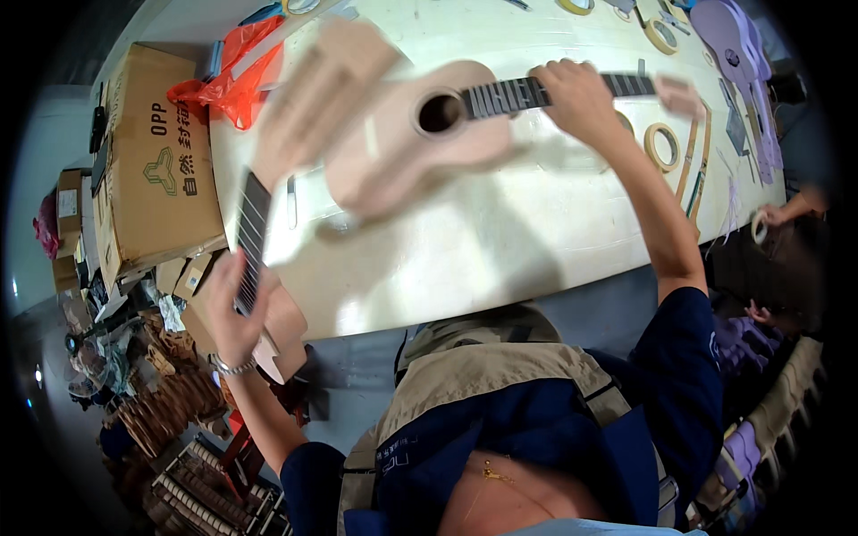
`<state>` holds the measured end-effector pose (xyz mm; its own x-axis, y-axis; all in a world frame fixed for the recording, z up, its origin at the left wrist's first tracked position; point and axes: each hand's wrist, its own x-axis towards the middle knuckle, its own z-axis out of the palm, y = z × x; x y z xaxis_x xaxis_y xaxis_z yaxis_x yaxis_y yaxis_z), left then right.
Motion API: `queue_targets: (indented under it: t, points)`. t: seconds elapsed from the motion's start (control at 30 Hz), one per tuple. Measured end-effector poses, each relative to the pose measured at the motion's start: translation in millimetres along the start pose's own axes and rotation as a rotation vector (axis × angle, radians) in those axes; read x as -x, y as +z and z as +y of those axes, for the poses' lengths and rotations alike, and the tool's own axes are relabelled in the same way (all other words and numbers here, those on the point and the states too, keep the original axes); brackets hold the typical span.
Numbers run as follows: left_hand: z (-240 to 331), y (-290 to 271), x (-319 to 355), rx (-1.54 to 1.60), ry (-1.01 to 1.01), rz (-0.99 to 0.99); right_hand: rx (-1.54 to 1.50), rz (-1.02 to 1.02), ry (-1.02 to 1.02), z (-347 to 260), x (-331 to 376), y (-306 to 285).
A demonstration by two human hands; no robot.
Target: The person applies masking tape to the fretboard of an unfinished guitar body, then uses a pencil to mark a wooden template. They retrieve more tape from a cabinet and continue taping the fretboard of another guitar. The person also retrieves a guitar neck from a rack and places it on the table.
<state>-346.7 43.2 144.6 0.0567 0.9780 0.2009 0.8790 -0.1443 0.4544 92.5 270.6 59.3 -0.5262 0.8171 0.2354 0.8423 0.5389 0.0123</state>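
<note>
A: Where are the ukuleles?
B: Right hand (576,94) grips one ukulele's (420,134) neck over the desk (500,241); left hand (234,308) clasps another's neck (252,234) at the desk's left edge.

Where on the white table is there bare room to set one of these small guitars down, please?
The near middle of the white table, between its front edge and the guitar in the right hand, is bare. The far right is crowded with tape rolls and purple guitar bodies.

I see two unfinished pale-wood ukuleles (407,134) with dark fretboards: one blurred, raised level above the tabletop (500,241); the second ukulele (268,259) tilted at its left edge.
</note>
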Motion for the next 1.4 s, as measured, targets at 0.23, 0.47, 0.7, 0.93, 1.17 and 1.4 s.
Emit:
queue_targets:
  t: [0.23,0.47,0.7,0.93,1.17,1.4]
  points:
    - [21.9,82.4,37.7,0.071,0.283,-0.35,-0.337,-0.112,0.288,-102.1,19.0,68.3]
    - [23.7,141.2,47.1,-0.143,0.326,-0.372,0.112,-0.072,0.771,-5.3,83.0,64.4]
    - [76.3,151.1,43.0,0.258,0.028,-0.026,-1.225,0.221,0.92,-31.2,108.8,21.3]
    - [144.1,176.9,27.0,1.413,-0.485,-0.044,-2.196,0.564,0.77,-188.4,116.4,-33.8]
    - [155.4,177.1,39.7,1.531,-0.656,0.072,-2.24,0.53,0.62,-243.1,143.0,-20.5]
    - [21.2,118.2,93.1,0.959,-0.846,0.087,-3.156,0.925,0.566,-159.7,207.5,-2.4]
